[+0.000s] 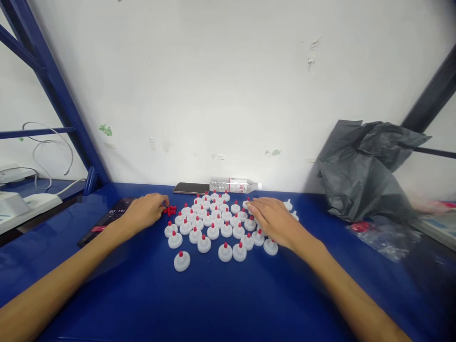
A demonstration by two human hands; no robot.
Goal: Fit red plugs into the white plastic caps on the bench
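Observation:
My left hand [151, 210] is at the left edge of a small pile of red caps [171, 209]. Its fingers are curled in towards the thumb, and whatever is between the fingertips is too small to make out. My right hand [271, 217] reaches over the right side of a spread of round white lids with red tips [213, 231]. Its fingers stretch leftward, with the fingertips against a red-tipped white lid [246, 204]; some lids beneath the palm are hidden. Beyond that hand lie white lids with bare spouts [288, 205].
A phone with a running timer [116, 213] lies beside my left forearm. Against the wall are another phone [191, 188] and a lying plastic bottle [233, 185]. A grey plastic bag [366, 175] and a clear bag [383, 240] are on the right.

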